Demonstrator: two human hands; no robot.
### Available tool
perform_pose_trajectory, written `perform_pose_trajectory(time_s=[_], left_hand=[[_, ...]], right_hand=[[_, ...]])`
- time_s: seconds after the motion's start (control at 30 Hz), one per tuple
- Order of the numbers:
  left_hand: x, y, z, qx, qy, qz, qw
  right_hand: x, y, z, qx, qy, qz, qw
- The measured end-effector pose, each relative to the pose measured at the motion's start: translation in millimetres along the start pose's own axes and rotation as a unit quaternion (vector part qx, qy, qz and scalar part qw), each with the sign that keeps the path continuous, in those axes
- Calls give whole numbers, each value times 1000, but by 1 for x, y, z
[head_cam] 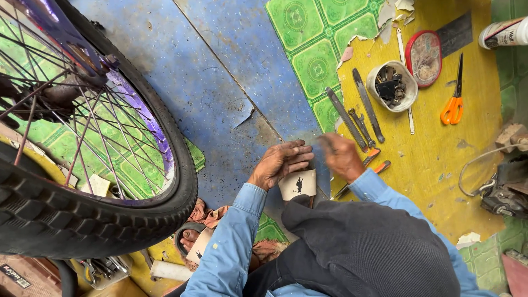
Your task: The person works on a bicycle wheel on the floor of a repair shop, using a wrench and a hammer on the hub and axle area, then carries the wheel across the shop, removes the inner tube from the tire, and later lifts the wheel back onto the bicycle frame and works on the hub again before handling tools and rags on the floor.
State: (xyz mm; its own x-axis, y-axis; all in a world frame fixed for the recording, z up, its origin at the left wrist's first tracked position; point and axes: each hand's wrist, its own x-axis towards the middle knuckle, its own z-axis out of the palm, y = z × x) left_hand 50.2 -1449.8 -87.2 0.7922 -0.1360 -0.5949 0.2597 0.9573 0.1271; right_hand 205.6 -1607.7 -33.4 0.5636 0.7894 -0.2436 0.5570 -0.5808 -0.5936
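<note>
My left hand (280,162) lies flat with its fingers stretched out, pressing on the top edge of a pale card-like piece (298,184) that bears a small black mark. My right hand (341,157) is just to its right, blurred, with the fingers curled over the blue floor (220,82). Whether it holds anything is hidden by the blur. Both arms wear light blue sleeves (231,242). A dark grey cloth (363,253) fills the bottom of the view.
A bicycle wheel (82,137) with a knobby black tyre stands at left. On the yellow mat (429,159) lie metal levers (352,118), a white bowl of parts (391,85), a red round tin (423,58), orange scissors (454,104) and an orange-handled tool (374,165). A dark machine (506,190) sits at right.
</note>
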Motion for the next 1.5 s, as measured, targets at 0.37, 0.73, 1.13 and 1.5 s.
perform_pose_trajectory(time_s=[0.37, 0.73, 1.13, 1.5], left_hand=[[-6, 19, 2, 74, 81, 71, 991], [-4, 19, -5, 75, 93, 84, 989], [-9, 27, -2, 57, 93, 85, 990], [-30, 61, 1, -50, 73, 132, 987]], right_hand=[[19, 100, -15, -61, 184, 0, 981], [69, 85, -10, -74, 212, -50, 973], [97, -6, 23, 16, 191, -112, 975], [76, -53, 29, 127, -11, -11, 992]])
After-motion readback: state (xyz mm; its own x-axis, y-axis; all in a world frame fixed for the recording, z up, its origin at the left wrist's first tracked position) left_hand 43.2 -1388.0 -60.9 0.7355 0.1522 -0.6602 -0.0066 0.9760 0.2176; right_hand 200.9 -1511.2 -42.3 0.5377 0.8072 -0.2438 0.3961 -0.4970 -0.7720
